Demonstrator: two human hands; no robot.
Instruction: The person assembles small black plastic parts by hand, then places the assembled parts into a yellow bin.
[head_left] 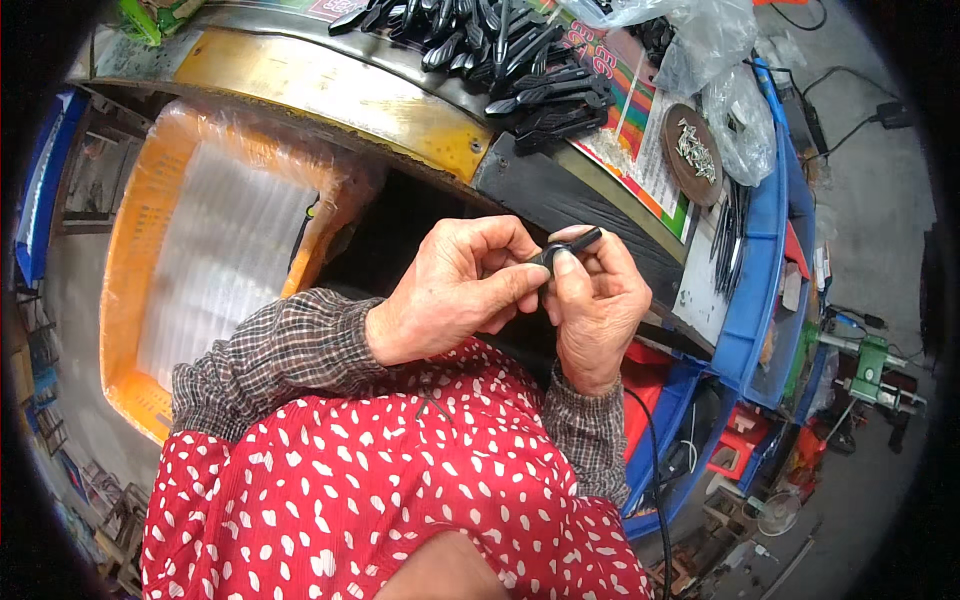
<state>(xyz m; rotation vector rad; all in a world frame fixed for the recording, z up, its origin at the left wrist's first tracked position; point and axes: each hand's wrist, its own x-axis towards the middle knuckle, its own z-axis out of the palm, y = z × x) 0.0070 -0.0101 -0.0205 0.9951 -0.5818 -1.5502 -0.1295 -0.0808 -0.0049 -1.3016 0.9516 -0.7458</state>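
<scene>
Both hands meet in front of my lap, over the dark gap by the table edge. Between their fingertips is a small black piece (582, 241), bar-shaped at the end that shows; the rest is covered by fingers. My left hand (455, 285) is closed, thumb and forefinger pinching the piece's near left end. My right hand (598, 305) is closed as well, its thumb pressed on the piece from above. Beyond them, a pile of black handle-like plastic parts (470, 40) lies on the table. Small silvery metal pins (695, 150) sit in a round brown dish (706, 194).
An orange crate (122, 310), lined with clear plastic, stands at my left. Blue bins (752, 300) line the right side. Clear plastic bags (738, 115) and thin black strips (731, 235) lie near the dish. A black cord (659, 470) hangs beside my right sleeve.
</scene>
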